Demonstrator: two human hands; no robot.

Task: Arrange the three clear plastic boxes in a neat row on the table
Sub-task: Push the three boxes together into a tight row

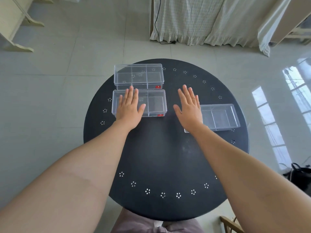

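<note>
Three clear plastic boxes with inner dividers lie on a round black table [165, 157]. The far box [151, 73] sits at the upper left. Just in front of it lies the middle box [154, 101], nearly touching it. My left hand [130, 108] rests flat, fingers spread, over the left half of that middle box. The third box [220, 116] lies apart at the right, slightly turned. My right hand [189, 106] hovers flat and spread above the table, covering the left end of the third box. Neither hand grips anything.
The table edge carries a ring of small flower-shaped holes. Around it is pale tiled floor, with curtains and a black cable [157, 22] behind, cream furniture feet [18, 46] at far left, a dark bag [299, 175] at right and a wooden chair corner [230, 224] at lower right.
</note>
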